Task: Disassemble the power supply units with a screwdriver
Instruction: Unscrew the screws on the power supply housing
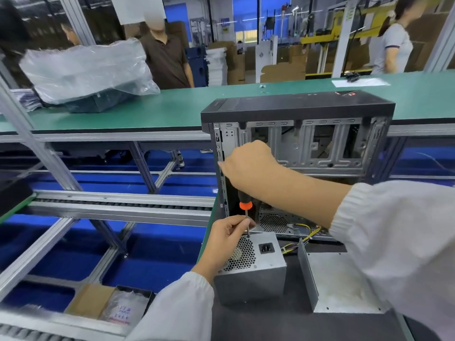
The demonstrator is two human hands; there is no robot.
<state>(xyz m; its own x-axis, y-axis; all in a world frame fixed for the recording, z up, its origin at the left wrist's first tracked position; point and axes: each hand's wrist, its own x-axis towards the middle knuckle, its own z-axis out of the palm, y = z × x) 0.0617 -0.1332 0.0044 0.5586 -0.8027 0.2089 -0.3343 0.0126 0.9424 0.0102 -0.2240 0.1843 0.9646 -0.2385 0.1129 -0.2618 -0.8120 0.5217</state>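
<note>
One power supply box (pixel 251 267), one screwdriver (pixel 245 207), one open computer case (pixel 298 143), one loose metal cover (pixel 342 284), two hands, three people behind the belt.

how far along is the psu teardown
Done: a bare metal cover lies beside the power supply unit. In hand: the right hand holds the screwdriver upright on the unit's top edge, left hand pinching the shaft. Left: this unit's casing looks closed, wires attached.
</note>
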